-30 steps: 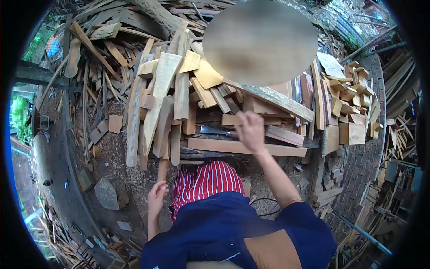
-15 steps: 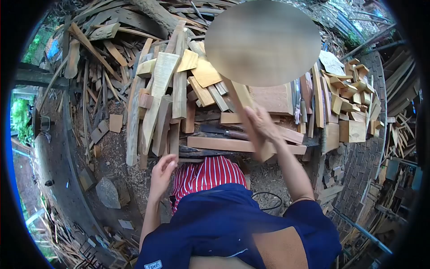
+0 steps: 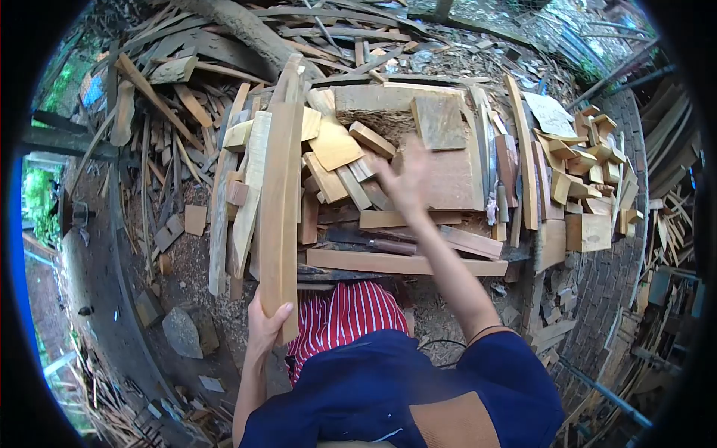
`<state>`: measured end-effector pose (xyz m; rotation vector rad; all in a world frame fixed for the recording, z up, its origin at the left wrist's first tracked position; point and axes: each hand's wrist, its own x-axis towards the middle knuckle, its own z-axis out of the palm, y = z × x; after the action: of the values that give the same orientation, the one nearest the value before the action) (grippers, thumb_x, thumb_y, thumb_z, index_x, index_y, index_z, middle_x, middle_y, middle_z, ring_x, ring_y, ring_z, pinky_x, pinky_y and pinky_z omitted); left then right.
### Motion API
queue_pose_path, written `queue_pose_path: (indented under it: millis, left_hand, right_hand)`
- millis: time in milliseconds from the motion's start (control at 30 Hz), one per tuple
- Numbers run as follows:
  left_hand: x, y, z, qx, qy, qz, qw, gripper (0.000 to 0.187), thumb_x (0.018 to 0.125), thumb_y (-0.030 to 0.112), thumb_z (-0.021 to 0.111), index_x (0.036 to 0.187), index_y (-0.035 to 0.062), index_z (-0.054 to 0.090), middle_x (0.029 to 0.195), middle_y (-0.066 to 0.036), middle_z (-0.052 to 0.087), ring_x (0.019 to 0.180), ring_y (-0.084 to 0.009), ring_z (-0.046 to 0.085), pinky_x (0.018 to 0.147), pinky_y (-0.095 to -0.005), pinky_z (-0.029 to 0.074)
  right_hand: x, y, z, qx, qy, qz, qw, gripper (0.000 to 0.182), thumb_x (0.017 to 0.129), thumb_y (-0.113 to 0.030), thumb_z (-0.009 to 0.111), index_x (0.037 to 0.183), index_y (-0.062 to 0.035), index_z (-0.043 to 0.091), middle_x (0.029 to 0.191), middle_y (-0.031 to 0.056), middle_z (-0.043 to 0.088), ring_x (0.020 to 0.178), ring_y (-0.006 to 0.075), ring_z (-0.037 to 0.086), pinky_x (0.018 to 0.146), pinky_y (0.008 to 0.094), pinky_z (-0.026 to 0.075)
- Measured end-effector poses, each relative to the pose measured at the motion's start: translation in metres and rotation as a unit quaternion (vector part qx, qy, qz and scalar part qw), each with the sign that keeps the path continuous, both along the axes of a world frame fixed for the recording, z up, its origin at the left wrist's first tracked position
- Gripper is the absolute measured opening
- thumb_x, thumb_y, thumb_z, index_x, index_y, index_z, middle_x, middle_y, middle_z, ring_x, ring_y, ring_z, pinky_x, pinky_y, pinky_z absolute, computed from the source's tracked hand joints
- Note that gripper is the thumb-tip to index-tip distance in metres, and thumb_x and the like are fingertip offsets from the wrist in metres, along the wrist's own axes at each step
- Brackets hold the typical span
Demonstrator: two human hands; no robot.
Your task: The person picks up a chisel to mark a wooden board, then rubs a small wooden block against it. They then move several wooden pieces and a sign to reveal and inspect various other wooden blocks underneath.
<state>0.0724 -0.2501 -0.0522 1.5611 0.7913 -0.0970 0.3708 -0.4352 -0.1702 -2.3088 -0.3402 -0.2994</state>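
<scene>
My left hand (image 3: pixel 265 326) grips the near end of a long wooden plank (image 3: pixel 281 209), which points away from me over the scrap pile. My right hand (image 3: pixel 402 179) is stretched forward with fingers spread and blurred, holding nothing, above small offcuts and a wide flat board (image 3: pixel 448 175). A dark-bladed chisel or knife (image 3: pixel 370 242) lies on the boards just below my right forearm. A long pale plank (image 3: pixel 403 263) lies crosswise in front of my striped lap (image 3: pixel 340 310).
Heaps of wood scraps and slats surround me, with stacked blocks (image 3: pixel 590 194) at the right by a brick edge. A stone (image 3: pixel 183 331) sits on the sawdust-covered ground at lower left. A black cable (image 3: pixel 437 347) lies by my right side.
My left hand rose and took hold of the long plank, now standing lengthwise at left. My right hand let go of it and moved forward over the offcuts.
</scene>
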Motion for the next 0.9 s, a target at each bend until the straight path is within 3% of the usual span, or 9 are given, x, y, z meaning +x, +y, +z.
queue_pose_path:
  millis: [100,200,233,467,667,733,800,867,900]
  left_hand:
    - [-0.043,-0.003,-0.005,0.047,0.039,0.024,0.998,0.059,0.077,0.022,0.072,0.125,-0.0037,0.049,0.105,-0.013,0.063,0.096,-0.0189,0.060,0.087,-0.0326,0.048]
    - [-0.063,-0.014,-0.005,0.054,0.058,0.053,0.995,0.059,0.076,0.022,0.072,0.124,-0.0040,0.050,0.104,-0.013,0.063,0.095,-0.0195,0.061,0.085,-0.0332,0.048]
    - [-0.065,-0.017,-0.005,0.054,0.062,0.076,0.994,0.058,0.077,0.022,0.072,0.124,-0.0040,0.050,0.104,-0.013,0.063,0.095,-0.0200,0.061,0.085,-0.0335,0.049]
    - [-0.064,-0.017,-0.019,0.054,0.080,0.107,0.990,0.059,0.077,0.024,0.072,0.124,-0.0041,0.050,0.104,-0.013,0.063,0.095,-0.0205,0.061,0.085,-0.0334,0.048]
    - [-0.059,0.006,-0.018,0.018,0.061,0.072,0.995,0.055,0.078,0.020,0.071,0.123,-0.0040,0.049,0.104,-0.013,0.063,0.095,-0.0193,0.060,0.085,-0.0324,0.048]
    - [-0.054,0.020,-0.021,0.014,0.053,0.026,0.998,0.053,0.078,0.019,0.071,0.121,-0.0041,0.050,0.103,-0.013,0.063,0.095,-0.0189,0.060,0.085,-0.0320,0.048]
    - [-0.053,0.035,-0.028,0.026,0.029,-0.022,0.999,0.055,0.078,0.022,0.073,0.120,-0.0044,0.051,0.103,-0.014,0.064,0.093,-0.0196,0.062,0.084,-0.0329,0.049]
    - [-0.055,0.054,-0.041,0.068,0.004,-0.079,0.995,0.061,0.076,0.026,0.075,0.123,-0.0037,0.051,0.103,-0.016,0.065,0.094,-0.0222,0.064,0.084,-0.0342,0.049]
    - [-0.051,0.063,-0.040,0.086,0.020,-0.110,0.990,0.067,0.074,0.029,0.077,0.126,-0.0029,0.050,0.105,-0.019,0.066,0.097,-0.0266,0.065,0.085,-0.0362,0.050]
  right_hand:
    - [0.063,-0.044,-0.027,-0.124,0.031,-0.188,0.974,0.112,0.069,-0.056,0.076,0.151,-0.0128,0.014,0.148,0.0319,0.021,0.137,0.0462,0.021,0.112,0.0565,0.016]
    - [0.095,-0.062,-0.039,-0.169,0.155,-0.160,0.960,0.115,0.065,-0.064,0.074,0.152,-0.0184,0.014,0.149,0.0331,0.013,0.139,0.0484,0.013,0.115,0.0547,0.006]
    - [0.102,-0.063,-0.043,-0.188,0.185,-0.150,0.953,0.116,0.064,-0.063,0.073,0.152,-0.0183,0.013,0.148,0.0363,0.013,0.138,0.0510,0.013,0.114,0.0549,0.009]
    - [0.101,-0.063,-0.063,-0.215,0.074,-0.139,0.964,0.106,0.072,-0.063,0.066,0.152,-0.0148,0.015,0.145,0.0386,0.015,0.135,0.0545,0.018,0.113,0.0555,0.013]
    - [0.098,-0.072,-0.053,-0.239,0.112,-0.110,0.958,0.109,0.073,-0.073,0.059,0.153,-0.0170,0.011,0.149,0.0351,0.011,0.139,0.0494,0.015,0.114,0.0550,0.012]
    - [0.086,-0.063,-0.047,-0.244,0.118,-0.138,0.953,0.107,0.074,-0.070,0.062,0.153,-0.0180,0.011,0.152,0.0298,0.011,0.140,0.0465,0.014,0.114,0.0537,0.014]
    - [0.068,-0.058,-0.045,-0.207,-0.079,-0.086,0.971,0.105,0.075,-0.057,0.070,0.153,-0.0187,0.013,0.152,0.0256,0.016,0.140,0.0451,0.016,0.113,0.0535,0.018]
    - [0.026,-0.033,0.001,-0.135,-0.177,0.033,0.974,0.102,0.073,-0.045,0.075,0.152,-0.0188,0.016,0.150,0.0220,0.022,0.139,0.0431,0.020,0.113,0.0540,0.019]
    - [-0.001,-0.019,0.021,-0.116,-0.153,0.081,0.978,0.097,0.073,-0.043,0.075,0.150,-0.0172,0.022,0.150,0.0206,0.023,0.139,0.0414,0.021,0.113,0.0540,0.020]
